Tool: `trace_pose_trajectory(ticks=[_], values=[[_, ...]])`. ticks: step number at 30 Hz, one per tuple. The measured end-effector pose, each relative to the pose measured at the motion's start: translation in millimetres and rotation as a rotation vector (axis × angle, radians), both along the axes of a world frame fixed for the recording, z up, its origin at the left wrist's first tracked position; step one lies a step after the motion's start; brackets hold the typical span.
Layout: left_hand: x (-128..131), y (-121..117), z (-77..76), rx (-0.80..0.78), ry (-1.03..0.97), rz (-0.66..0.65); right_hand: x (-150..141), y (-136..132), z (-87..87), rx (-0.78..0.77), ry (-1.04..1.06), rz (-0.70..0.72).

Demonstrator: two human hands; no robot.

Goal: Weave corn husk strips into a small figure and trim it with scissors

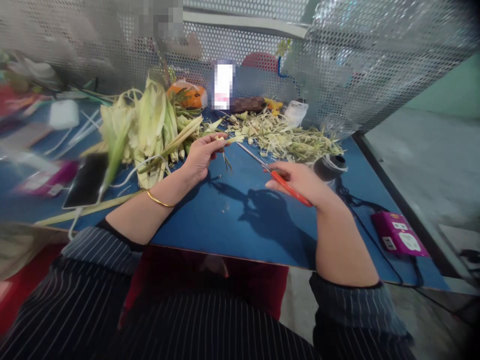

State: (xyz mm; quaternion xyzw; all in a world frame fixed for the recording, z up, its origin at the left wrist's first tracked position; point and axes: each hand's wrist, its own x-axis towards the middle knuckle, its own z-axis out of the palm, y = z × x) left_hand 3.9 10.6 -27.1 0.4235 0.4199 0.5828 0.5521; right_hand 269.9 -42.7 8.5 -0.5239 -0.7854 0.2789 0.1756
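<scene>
Pinched in the fingers of my left hand (204,152) is a pale strip of corn husk (235,139), its end pointing right. Some thin darker strands hang below those fingers. My right hand (296,180) grips red-handled scissors (287,187), whose blades reach up and left toward the husk strip. Whether the blades touch the strip I cannot tell. Left of my left hand lies a big heap of whole corn husks (150,117). Beyond both hands, a pile of cut husk shreds (285,132) spreads over the blue table (221,220).
A dark phone (87,179) with a white cable lies at the left. At the right are a black roll (329,167) and a purple power strip (399,234) with black cords. An orange packet (193,94) and a perforated metal screen (255,35) stand at the back.
</scene>
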Motion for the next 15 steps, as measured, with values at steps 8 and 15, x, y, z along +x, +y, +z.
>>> trace_pose_trajectory(ticks=[8, 15], values=[[-0.2, -2.7, -0.4, 0.054, 0.113, -0.012, -8.6, 1.8, -4.9, 0.030, -0.114, -0.020], [0.4, 0.3, -6.3, 0.074, 0.094, 0.004, -9.7, -1.1, -1.0, 0.040, -0.109, -0.025]])
